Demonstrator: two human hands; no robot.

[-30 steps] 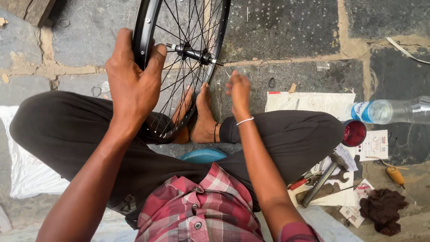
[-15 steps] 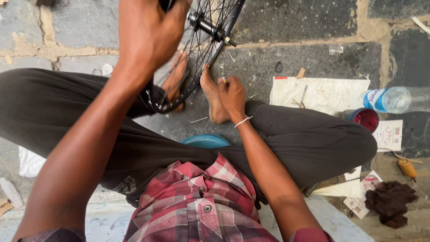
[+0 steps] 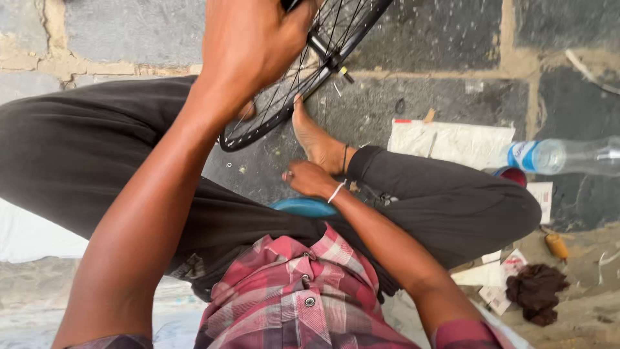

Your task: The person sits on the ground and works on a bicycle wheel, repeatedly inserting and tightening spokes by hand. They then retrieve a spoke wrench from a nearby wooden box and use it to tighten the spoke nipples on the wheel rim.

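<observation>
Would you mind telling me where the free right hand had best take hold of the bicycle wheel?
Probably the bare lower arc of the bicycle wheel, come at from below, near the foot. The rim there is thin, curved and clear of the hub; the left hand already grips the top. The right hand lies just beneath.

front: bicycle wheel [image 3: 303, 77] stands tilted on the stone floor [image 3: 439, 39], blocks the reach ahead
middle: bare foot [image 3: 316, 139] and crossed legs crowd it
right: plastic bottle [image 3: 568, 156], paper sheet [image 3: 452, 142], brown rag [image 3: 536, 292] in the way
far side: bare floor past the wheel, room to pass
</observation>
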